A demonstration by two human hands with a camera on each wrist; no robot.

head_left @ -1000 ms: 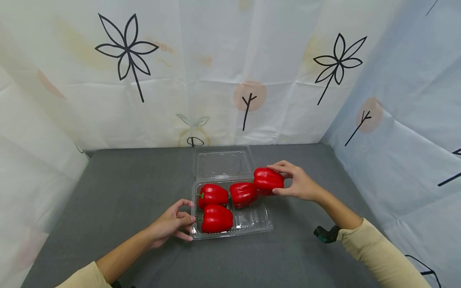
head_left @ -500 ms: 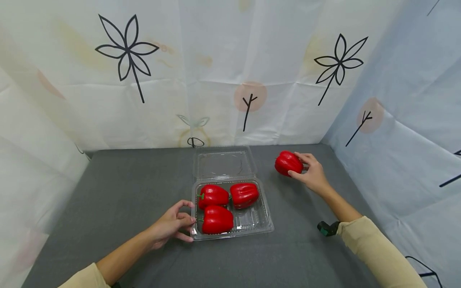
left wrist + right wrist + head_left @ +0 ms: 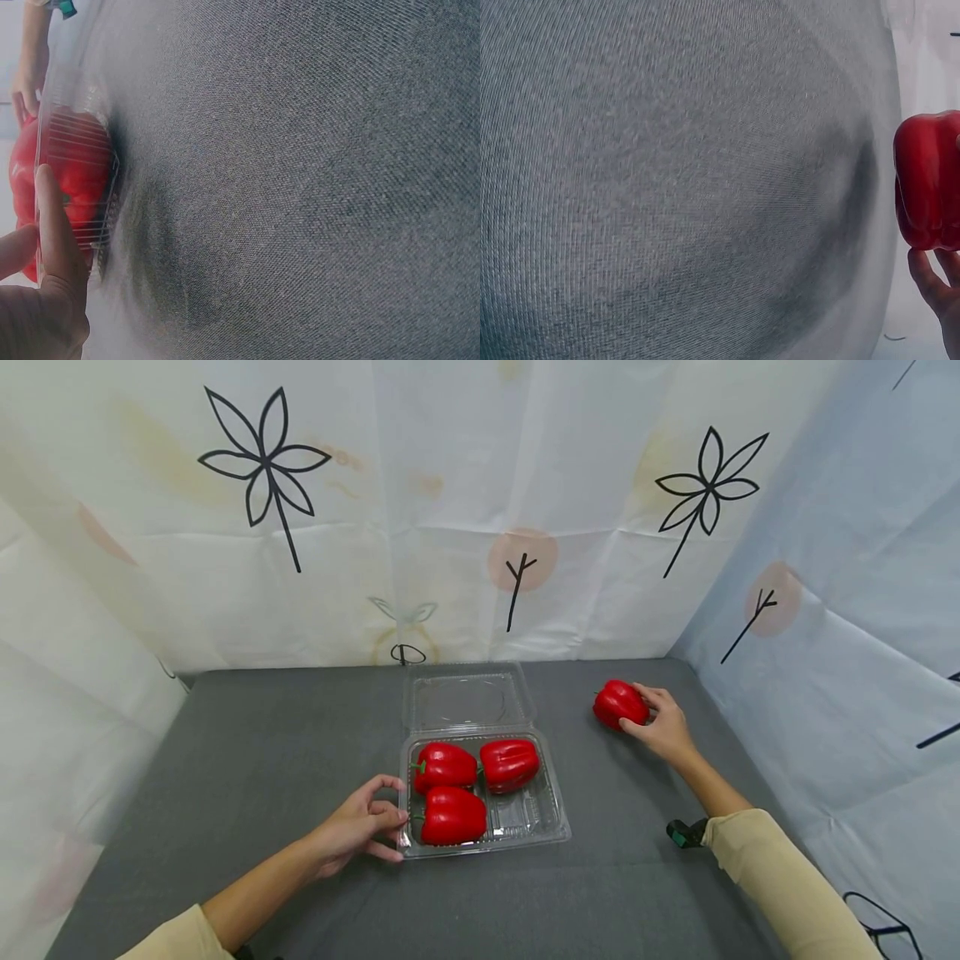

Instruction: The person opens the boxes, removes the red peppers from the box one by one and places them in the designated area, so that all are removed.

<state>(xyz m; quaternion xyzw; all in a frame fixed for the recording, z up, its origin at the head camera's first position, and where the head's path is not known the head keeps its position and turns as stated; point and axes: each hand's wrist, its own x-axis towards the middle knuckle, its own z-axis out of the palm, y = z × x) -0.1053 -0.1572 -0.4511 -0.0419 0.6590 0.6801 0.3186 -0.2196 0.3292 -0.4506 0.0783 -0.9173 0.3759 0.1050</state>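
Gleaming near the far right corner of the bench [image 3: 300,735], one pepper [image 3: 618,705] is pinched between thumb and fingers of the right hand [image 3: 664,727], parted just to its width. Across at the box [image 3: 525,837], the left edge is held by the left hand [image 3: 360,827], fingers bent and spread, while three more peppers [image 3: 453,816] are cradled at its far left, near left and far right corners.

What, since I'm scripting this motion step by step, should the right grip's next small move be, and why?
Probably lower the right grip until the red pepper it holds rests on the gray cloth: the right wrist view shows the shadow apart from the pepper, suggesting it is raised, and it is right of the clear container.
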